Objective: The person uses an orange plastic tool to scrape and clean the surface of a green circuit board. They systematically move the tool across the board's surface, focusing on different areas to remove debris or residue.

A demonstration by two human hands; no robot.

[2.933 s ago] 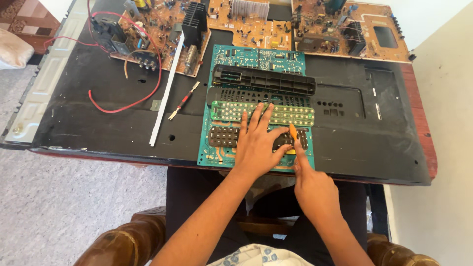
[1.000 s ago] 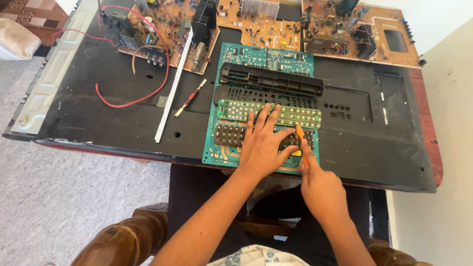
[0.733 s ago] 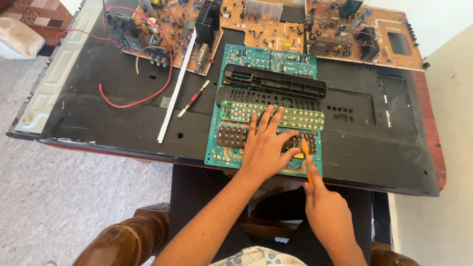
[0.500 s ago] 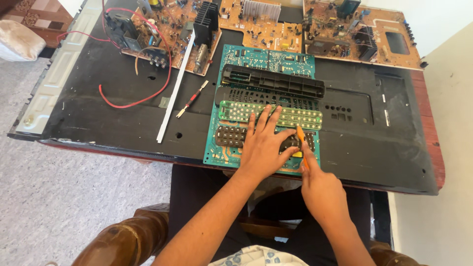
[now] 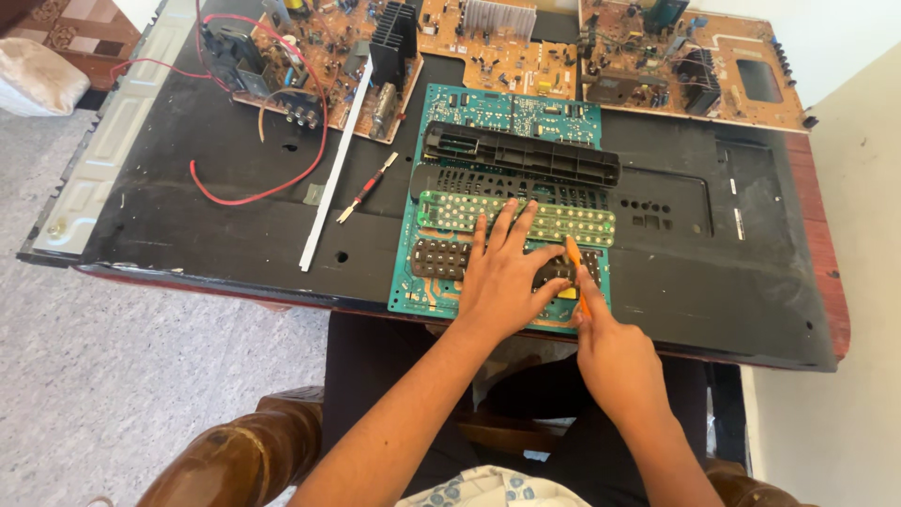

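left hand (image 5: 502, 282) lies flat, fingers released, pinning the green board (image 5: 511, 202); right hand (image 5: 615, 352) grasping an orange tool (image 5: 574, 272); best pry gently.

1. The right hand (image 5: 615, 361) has slid slightly towards the near edge since 2.9 s ago; its orange tool (image 5: 574, 272) then stood more upright over the dark keypad (image 5: 450, 258) and now leans, tip pointing far
2. At 0.7 s ago that hand sat further right and nearer; it has come back left against the left hand (image 5: 507, 277)
3. The left hand's fingers (image 5: 511, 221) reach a little further onto the pale green button strip (image 5: 582, 223)
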